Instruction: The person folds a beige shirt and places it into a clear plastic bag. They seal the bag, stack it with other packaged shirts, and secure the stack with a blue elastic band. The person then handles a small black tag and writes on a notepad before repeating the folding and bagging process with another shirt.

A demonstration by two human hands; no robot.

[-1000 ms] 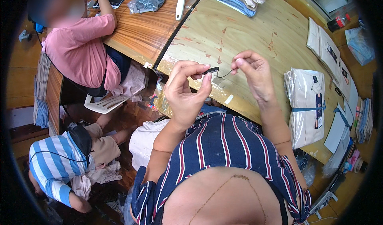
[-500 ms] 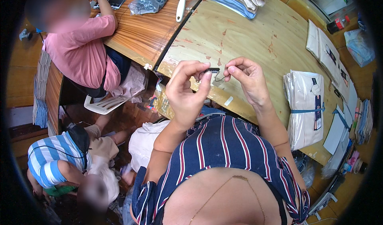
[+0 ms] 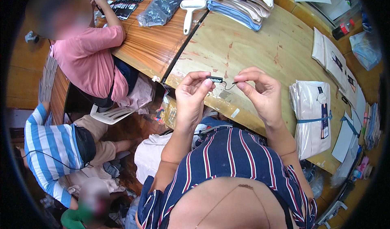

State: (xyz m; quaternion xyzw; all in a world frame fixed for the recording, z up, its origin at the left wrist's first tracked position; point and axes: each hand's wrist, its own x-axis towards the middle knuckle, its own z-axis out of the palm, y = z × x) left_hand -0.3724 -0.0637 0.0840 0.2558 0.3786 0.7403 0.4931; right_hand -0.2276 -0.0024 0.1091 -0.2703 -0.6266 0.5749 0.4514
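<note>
My left hand (image 3: 191, 97) pinches a small black tag (image 3: 215, 79) with pale lettering between thumb and fingers. From the tag's right end a thin dark cord (image 3: 228, 88) loops across to my right hand (image 3: 262, 93). That hand grips the cord's dark end between thumb and forefinger. Both hands are raised at the near edge of the worn wooden table (image 3: 239, 54). To the right of my right hand lies a stack of bagged cream garments (image 3: 312, 127), tied with a blue band and bearing a dark label.
Folded garments (image 3: 243, 3) are piled at the table's back, near a white lint roller (image 3: 191, 11) and a plastic bag of dark items (image 3: 161, 8). More flat packages (image 3: 335, 58) lie at right. One person (image 3: 87, 62) sits at left; another (image 3: 57, 147) bends low beside a white chair (image 3: 111, 114).
The tag has turned so its lettered face shows, and my right hand has moved slightly right, drawing the cord out. The person in stripes has shifted; the view has tilted a little.
</note>
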